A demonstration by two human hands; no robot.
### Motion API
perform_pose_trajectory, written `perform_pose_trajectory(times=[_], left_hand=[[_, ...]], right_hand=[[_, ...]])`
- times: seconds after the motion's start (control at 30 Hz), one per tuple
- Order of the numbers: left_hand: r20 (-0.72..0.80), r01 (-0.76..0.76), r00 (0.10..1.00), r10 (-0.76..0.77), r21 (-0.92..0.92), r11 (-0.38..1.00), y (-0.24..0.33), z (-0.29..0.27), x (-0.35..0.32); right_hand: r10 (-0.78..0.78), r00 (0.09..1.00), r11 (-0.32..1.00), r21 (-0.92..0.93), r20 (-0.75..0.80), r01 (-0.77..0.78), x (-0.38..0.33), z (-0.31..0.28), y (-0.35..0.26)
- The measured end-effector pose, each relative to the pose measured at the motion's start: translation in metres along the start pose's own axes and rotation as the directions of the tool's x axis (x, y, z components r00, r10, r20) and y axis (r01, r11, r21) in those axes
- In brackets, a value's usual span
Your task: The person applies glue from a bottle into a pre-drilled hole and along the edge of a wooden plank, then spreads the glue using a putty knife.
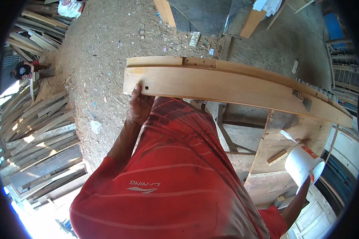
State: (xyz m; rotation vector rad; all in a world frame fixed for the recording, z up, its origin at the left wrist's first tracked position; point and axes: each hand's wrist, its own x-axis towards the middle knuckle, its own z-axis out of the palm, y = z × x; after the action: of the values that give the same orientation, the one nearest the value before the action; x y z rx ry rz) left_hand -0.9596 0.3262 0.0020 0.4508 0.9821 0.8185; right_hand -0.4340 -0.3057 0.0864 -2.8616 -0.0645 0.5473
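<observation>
A long pale wooden plank (211,83) lies across in front of my body, looking bowed in this view, with a narrower strip along its far edge. My left hand (140,104) grips its left end, thumb on top beside a dark round hole and fingers mostly hidden underneath. Toward the plank's right part lies a scraper-like tool (301,98) with a grey wedge-shaped blade. At the right, my right hand (306,184) is closed at the side of a white bucket (301,164) with an orange label; its fingers are partly hidden.
A wooden board surface (287,131) on the right carries a small wood block (277,157) and a white spatula-like piece (288,136). Stacked timber (40,135) lines the left. A person (26,71) is at the far left. Litter dots the dirt floor (107,47).
</observation>
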Motion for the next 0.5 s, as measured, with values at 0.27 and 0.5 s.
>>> perform_pose_trajectory(times=[0.27,0.5], left_hand=[[0.003,0.059,0.998,-0.059,-0.062,0.996,0.000,-0.001,0.000],[0.063,0.068,0.996,-0.068,0.012,0.998,0.004,-0.005,-0.001]], right_hand=[[-0.008,1.000,1.000,0.007,0.016,0.008,0.005,0.003,-0.006],[-0.039,0.998,0.999,0.006,0.040,0.039,0.019,0.013,-0.026]])
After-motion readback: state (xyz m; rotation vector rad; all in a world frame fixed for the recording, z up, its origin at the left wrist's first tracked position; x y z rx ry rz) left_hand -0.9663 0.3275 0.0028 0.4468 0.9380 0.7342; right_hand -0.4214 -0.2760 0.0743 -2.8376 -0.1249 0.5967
